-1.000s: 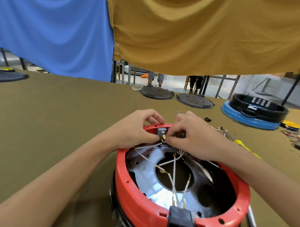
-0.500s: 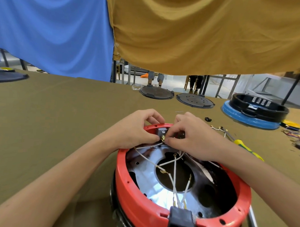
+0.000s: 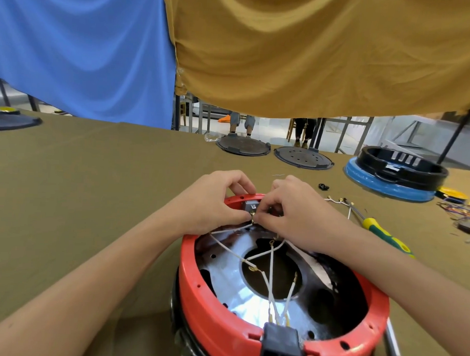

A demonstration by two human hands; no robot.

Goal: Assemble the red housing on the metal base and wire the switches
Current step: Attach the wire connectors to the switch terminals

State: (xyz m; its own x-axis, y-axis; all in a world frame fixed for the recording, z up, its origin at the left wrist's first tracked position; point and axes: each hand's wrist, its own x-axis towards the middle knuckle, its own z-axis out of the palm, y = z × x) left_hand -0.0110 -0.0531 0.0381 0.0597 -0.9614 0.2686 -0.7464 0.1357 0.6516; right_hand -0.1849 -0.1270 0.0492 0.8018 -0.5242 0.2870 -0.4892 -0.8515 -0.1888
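The red housing (image 3: 197,296) sits as a ring around the shiny metal base (image 3: 225,273) in front of me. A grey switch (image 3: 250,205) is set in the housing's far wall. My left hand (image 3: 211,203) pinches the switch from the left. My right hand (image 3: 294,214) pinches a white wire's brass terminal (image 3: 254,217) against the switch. Several white wires (image 3: 271,261) cross the base toward a black power socket (image 3: 280,344) at the near rim.
A green and yellow screwdriver (image 3: 381,231) lies right of the housing with loose wires (image 3: 339,201). At the far edge lie two black discs (image 3: 243,146) (image 3: 304,157) and a black ring on a blue base (image 3: 396,170). Coloured wires (image 3: 461,212) lie far right.
Both hands stay at the switch; the fingers have shifted slightly on the terminal. The housing has not moved.
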